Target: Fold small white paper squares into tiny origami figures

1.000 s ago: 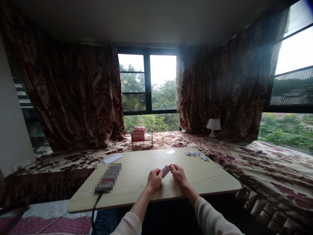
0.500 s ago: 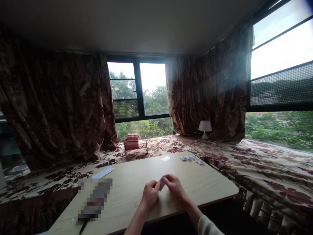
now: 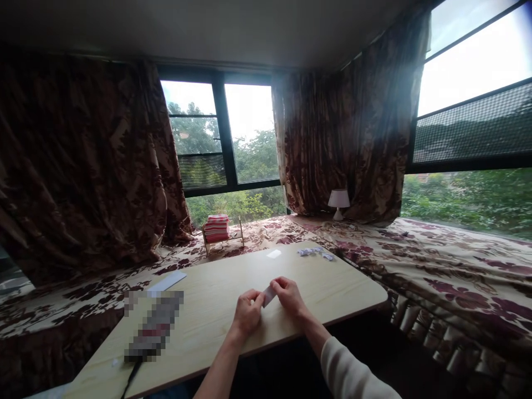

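Note:
A small piece of white paper is pinched between my two hands, just above the near half of the table. My left hand grips its lower left side with closed fingers. At its upper right edge, the fingers of my right hand are closed on it too. Several small crumpled white paper pieces lie at the far right of the table, and one flat white paper piece lies near the far edge.
The light wooden table bears a white slab-like sheet and a pixelated dark object with a black cable at left. Beyond, on the flower-patterned cover, stand a small rack with folded striped towels and a white lamp.
The whole view has shifted, so the table and room sit higher and further left. My hands still hold the paper, and more of its face shows between them.

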Available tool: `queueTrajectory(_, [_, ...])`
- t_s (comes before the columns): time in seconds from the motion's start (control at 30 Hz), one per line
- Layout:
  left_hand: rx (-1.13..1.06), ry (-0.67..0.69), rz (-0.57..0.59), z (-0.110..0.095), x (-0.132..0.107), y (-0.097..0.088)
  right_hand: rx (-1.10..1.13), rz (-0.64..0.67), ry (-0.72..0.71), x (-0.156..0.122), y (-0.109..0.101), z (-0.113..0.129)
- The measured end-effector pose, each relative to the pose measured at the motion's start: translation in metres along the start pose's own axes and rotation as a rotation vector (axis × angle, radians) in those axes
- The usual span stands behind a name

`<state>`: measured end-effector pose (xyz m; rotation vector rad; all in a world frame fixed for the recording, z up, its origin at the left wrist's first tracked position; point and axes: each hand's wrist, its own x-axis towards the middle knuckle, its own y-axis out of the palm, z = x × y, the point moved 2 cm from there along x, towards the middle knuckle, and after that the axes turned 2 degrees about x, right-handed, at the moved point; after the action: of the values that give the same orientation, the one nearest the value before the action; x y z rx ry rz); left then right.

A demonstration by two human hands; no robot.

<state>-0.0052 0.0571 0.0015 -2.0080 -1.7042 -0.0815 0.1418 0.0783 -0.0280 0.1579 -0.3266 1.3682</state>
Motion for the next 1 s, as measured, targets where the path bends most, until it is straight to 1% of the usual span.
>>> queueTrajectory(0.1, [-0.054,-0.025,-0.040,-0.002,-0.002,-0.005,0.035,-0.071,0.014,0.002,-0.004,-0.001])
queueTrajectory(0.17, [-0.082,-0.032,-0.059,-0.002,-0.002,-0.007,0.056,-0.073,0.011,0.000,-0.005,0.001])
queueTrajectory(0.4, [-0.131,-0.057,-0.075,0.002,-0.001,-0.008,0.097,0.049,-0.040,-0.011,-0.001,0.014])
queueTrajectory(0.53, [-0.149,-0.068,-0.077,0.005,0.001,-0.008,0.111,0.087,-0.049,-0.013,0.000,0.019])
queueTrajectory(1.0, [-0.156,-0.061,-0.048,0.002,0.000,-0.007,0.092,0.129,-0.007,-0.009,0.001,0.010])
